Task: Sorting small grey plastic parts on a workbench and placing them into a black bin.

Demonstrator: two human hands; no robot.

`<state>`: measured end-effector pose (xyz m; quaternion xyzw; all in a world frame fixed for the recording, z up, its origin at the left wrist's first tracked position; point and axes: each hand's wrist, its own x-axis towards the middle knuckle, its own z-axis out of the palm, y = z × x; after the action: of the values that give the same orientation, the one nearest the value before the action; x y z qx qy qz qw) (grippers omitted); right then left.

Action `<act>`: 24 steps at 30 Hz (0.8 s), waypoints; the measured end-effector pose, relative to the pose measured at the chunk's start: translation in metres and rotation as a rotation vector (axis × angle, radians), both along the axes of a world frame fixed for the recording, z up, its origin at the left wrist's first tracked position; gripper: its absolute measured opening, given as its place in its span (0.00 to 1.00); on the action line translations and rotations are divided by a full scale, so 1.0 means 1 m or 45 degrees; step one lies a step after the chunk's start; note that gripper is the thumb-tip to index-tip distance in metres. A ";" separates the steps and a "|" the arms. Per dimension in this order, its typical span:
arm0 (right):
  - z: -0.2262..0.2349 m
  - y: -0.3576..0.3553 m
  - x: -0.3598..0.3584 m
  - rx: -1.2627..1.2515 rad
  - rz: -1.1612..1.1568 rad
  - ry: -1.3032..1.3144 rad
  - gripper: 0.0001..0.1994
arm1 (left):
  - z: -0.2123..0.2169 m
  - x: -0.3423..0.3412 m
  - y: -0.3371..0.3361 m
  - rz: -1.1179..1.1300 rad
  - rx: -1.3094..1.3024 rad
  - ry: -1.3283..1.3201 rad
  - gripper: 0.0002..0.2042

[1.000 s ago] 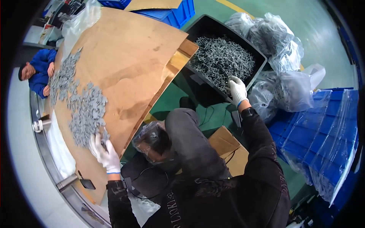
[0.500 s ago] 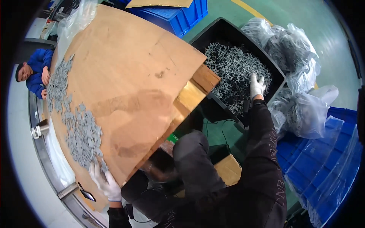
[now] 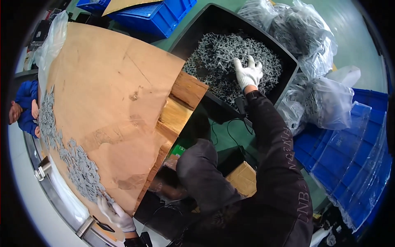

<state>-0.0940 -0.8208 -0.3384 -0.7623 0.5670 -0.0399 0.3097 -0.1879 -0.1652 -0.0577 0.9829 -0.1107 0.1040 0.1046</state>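
Note:
My right hand (image 3: 249,75), in a white glove, reaches over a large black bin (image 3: 293,68) at the right. Its fingers are spread against a heap of small grey branching pieces (image 3: 224,49); I see nothing gripped in them. On the wooden tabletop (image 3: 111,82) at the lower left rests my left hand (image 3: 117,216), gloved too. Its fingers are stretched out, their tips at the near end of a long strip of flat grey pieces (image 3: 82,171). Whether a piece lies under those fingertips is hard to make out.
Clear bags (image 3: 304,33) of grey pieces stand right of the bin. Blue crates (image 3: 349,152) under clear plastic lie at the lower right, another blue crate (image 3: 164,18) at the top. A co-worker (image 3: 25,107) in blue sits at the far left. A cardboard box (image 3: 242,179) is below.
My right hand has moved leftward over the heap, toward its middle, fingers spread wider. My left hand stays by the strip's near end. The whole view has shifted, the table now further left.

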 end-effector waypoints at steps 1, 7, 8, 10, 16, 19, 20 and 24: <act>0.002 0.003 0.005 0.025 0.023 0.003 0.48 | 0.000 0.001 0.000 -0.007 0.000 -0.001 0.24; 0.002 0.067 0.064 0.207 0.386 -0.308 0.49 | 0.000 -0.009 0.005 0.052 -0.035 -0.021 0.24; -0.002 0.085 0.083 0.267 0.431 -0.227 0.48 | -0.001 -0.009 0.006 0.065 -0.039 -0.024 0.24; -0.025 0.107 0.107 0.339 0.478 -0.146 0.46 | -0.002 -0.005 0.001 0.061 -0.017 -0.016 0.24; -0.020 0.131 0.113 0.320 0.654 -0.382 0.35 | 0.006 -0.012 -0.001 0.132 -0.100 -0.004 0.24; -0.011 0.071 0.070 -0.052 0.411 -0.541 0.27 | 0.002 -0.012 0.001 0.160 -0.132 -0.004 0.24; -0.013 0.040 0.054 -0.119 0.274 -0.522 0.25 | 0.000 -0.011 0.003 0.167 -0.135 -0.001 0.24; -0.040 -0.060 0.000 -0.374 -0.252 -0.086 0.36 | 0.000 -0.008 0.010 0.091 -0.048 0.004 0.24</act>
<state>-0.0940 -0.8809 -0.3783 -0.7380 0.6166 -0.1781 0.2083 -0.1959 -0.1556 -0.0579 0.9842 -0.0732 0.1081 0.1193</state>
